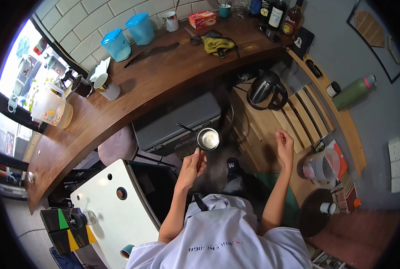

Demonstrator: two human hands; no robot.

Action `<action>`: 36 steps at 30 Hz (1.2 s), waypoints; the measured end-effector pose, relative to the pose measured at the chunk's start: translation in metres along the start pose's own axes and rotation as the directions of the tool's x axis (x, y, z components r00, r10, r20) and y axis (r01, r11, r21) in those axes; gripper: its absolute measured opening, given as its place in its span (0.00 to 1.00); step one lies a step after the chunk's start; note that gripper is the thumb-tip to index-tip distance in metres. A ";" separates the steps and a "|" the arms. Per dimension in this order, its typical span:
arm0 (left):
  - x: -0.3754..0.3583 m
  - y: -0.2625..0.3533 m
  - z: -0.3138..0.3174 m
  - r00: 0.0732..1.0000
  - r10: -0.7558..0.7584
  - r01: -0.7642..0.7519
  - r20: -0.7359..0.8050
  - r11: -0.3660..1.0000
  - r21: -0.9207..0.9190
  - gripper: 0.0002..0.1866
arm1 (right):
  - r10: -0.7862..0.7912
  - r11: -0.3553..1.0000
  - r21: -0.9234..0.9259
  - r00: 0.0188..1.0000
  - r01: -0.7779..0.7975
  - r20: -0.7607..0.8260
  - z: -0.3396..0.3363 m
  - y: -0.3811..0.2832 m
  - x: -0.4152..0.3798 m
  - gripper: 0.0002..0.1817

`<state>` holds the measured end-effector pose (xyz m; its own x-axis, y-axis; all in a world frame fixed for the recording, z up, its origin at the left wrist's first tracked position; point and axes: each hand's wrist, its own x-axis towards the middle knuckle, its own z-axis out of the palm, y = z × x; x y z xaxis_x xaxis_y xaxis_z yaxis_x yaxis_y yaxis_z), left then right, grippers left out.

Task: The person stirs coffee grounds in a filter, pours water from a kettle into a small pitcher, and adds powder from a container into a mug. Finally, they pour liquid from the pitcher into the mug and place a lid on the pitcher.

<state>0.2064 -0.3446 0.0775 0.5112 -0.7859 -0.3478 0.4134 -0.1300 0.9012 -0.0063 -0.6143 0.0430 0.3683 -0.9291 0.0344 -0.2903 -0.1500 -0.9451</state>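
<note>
My left hand point(192, 167) is closed around the brown handle of a small metal pot point(208, 139). The pot is held out over the floor, with a shiny, pale inside. A dark thin stick, perhaps a spoon handle point(185, 127), juts from its left rim. My right hand point(284, 142) is raised over the wooden surface at the right, its fingers curled in and nothing visible in them. A dark electric kettle point(263, 92) stands beyond the right hand, apart from it.
A curved wooden counter point(164, 71) holds blue containers point(116, 45), a yellow-green cloth point(218, 45) and bottles point(276, 15). Below it sits a grey cooler box point(177, 119). A white-topped cabinet point(114, 201) is at left, a slatted rack point(303, 114) and clear plastic jug point(319, 166) at right.
</note>
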 end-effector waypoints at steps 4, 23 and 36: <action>0.024 0.002 0.017 0.998 0.040 -0.040 -0.056 0.999 0.008 0.26 | 0.010 0.987 0.163 0.999 -0.004 -0.034 -0.006 0.032 0.066 0.17; 0.114 -0.018 0.091 0.956 0.112 -0.099 -0.272 0.993 0.061 0.25 | -0.004 0.999 0.036 0.996 0.007 -0.093 0.013 0.087 0.226 0.31; 0.123 -0.022 0.083 0.946 0.026 -0.029 -0.324 1.000 -0.003 0.23 | 0.093 0.977 0.158 0.951 -0.145 0.295 0.000 0.098 0.253 0.32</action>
<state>0.1983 -0.4887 0.0365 0.7387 -0.5504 -0.3891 0.4008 -0.1056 0.9101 0.0584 -0.8642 -0.0410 0.5839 -0.7976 -0.1515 -0.1971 0.0418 -0.9795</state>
